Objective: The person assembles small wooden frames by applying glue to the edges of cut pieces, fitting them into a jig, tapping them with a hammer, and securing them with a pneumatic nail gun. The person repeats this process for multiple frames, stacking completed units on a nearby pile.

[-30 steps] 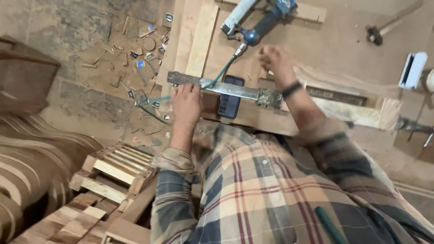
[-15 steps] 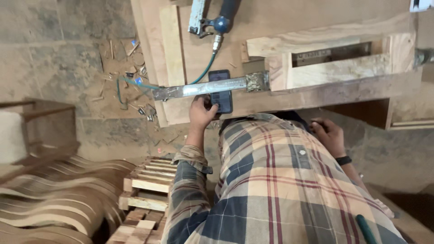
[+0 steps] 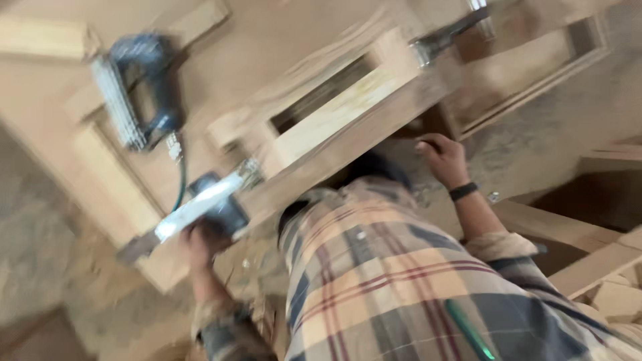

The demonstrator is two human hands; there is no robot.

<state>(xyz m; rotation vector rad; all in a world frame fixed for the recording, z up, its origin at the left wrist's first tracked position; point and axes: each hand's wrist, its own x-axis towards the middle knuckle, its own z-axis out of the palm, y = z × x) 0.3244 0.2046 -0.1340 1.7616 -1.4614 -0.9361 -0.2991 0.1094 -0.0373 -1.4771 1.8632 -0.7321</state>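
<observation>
The picture is motion-blurred. My left hand point(image 3: 200, 242) is closed around the near end of a long metal bar clamp point(image 3: 194, 204), which lies across the bench edge over a dark flat object point(image 3: 227, 212). The clamp's other end meets a rectangular wooden frame point(image 3: 348, 120) lying on the bench. My right hand point(image 3: 441, 159), with a black band on the wrist, is raised just below the frame's near edge with its fingers curled. Blur hides whether it touches the wood or holds anything.
A blue nail gun point(image 3: 140, 87) with a strip magazine rests on the wooden bench top point(image 3: 221, 60), and a green hose point(image 3: 179, 188) runs from it toward the clamp. Wooden pieces point(image 3: 602, 267) are stacked at the lower right. The floor point(image 3: 40, 254) is dusty.
The view has swung and tilted. My right hand has risen from my side to the frame's near edge. My left hand stays on the clamp's end.
</observation>
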